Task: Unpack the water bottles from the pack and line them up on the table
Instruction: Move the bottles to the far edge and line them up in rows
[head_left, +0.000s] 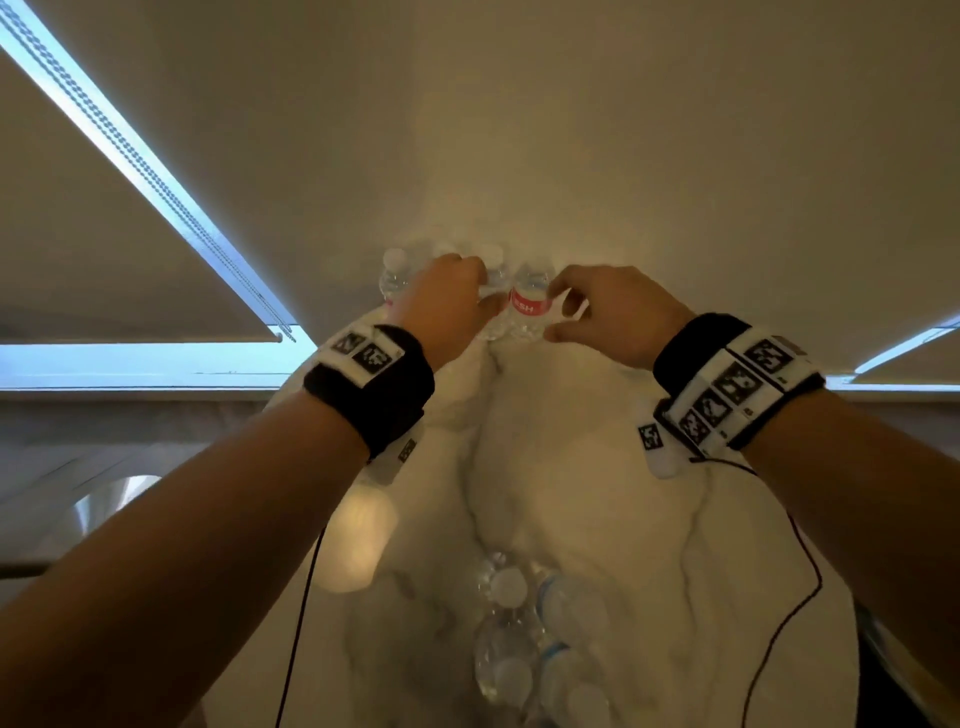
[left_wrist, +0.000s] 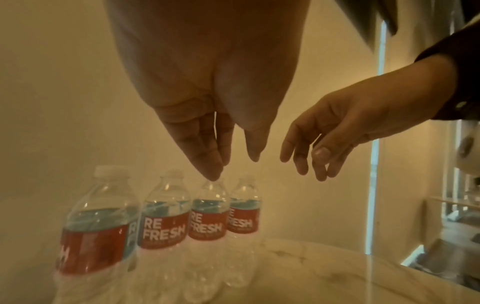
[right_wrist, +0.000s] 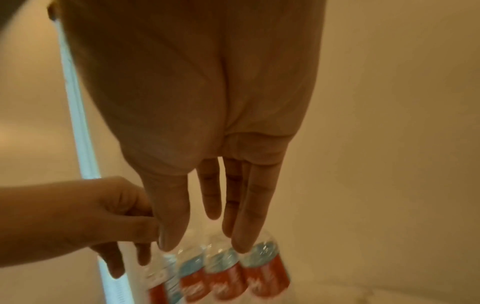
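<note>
Bottles (left_wrist: 166, 209) stand in a row at the desk's (left_wrist: 324, 265) far edge; both hands hover above, left hand (left_wrist: 207, 115) and right hand (right_wrist: 207, 144) fingers loose, holding nothing. Pack (head_left: 524, 639) sits nearer.

Dim amber light, pale window strip (head_left: 130, 150) glare — soft blur, wide-angle edge warp

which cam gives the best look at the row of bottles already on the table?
Left wrist: the four bottles in the row stand upright, labels readable. In the head view the row is small and half hidden by both hands. In the right wrist view it is blurred below the fingers.
</note>
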